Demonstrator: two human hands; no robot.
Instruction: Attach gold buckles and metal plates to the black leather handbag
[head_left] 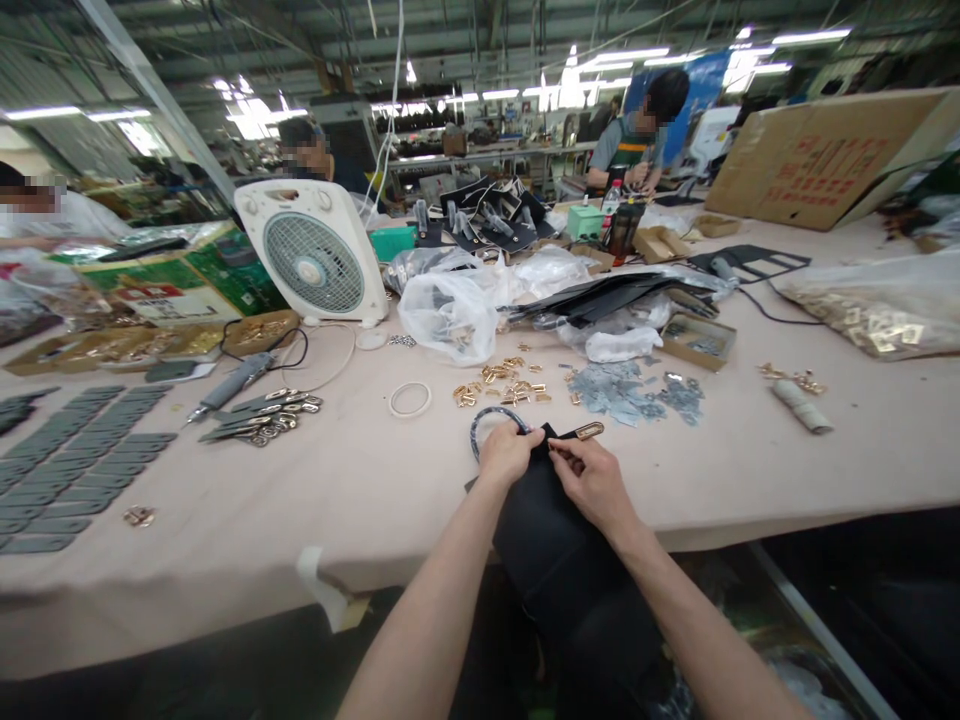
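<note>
A black leather-like panel (pixel 566 570) hangs over the table's front edge, its upper end lying on the table. My left hand (pixel 507 455) is closed on that upper end, thumb near the edge. Beside it a ring-shaped, wrapped handle (pixel 478 428) curves up, partly hidden by the hand. My right hand (pixel 594 478) pinches at the panel's top right; whatever sits between the fingertips is too small to make out. Just beyond these fingers a gold-coloured fitting (pixel 590 430) on a dark strap sticks out. Loose gold fittings (pixel 501 385) lie behind my hands.
Grey film scraps (pixel 615 392) and a tape roll (pixel 410 399) are nearby. Leftward are an electric screwdriver (pixel 236 383), straps with metal ends (pixel 262 415), rows of grey strips (pixel 67 460) and a fan (pixel 311 250). Plastic bags (pixel 450 315) lie behind. Co-workers sit across the table.
</note>
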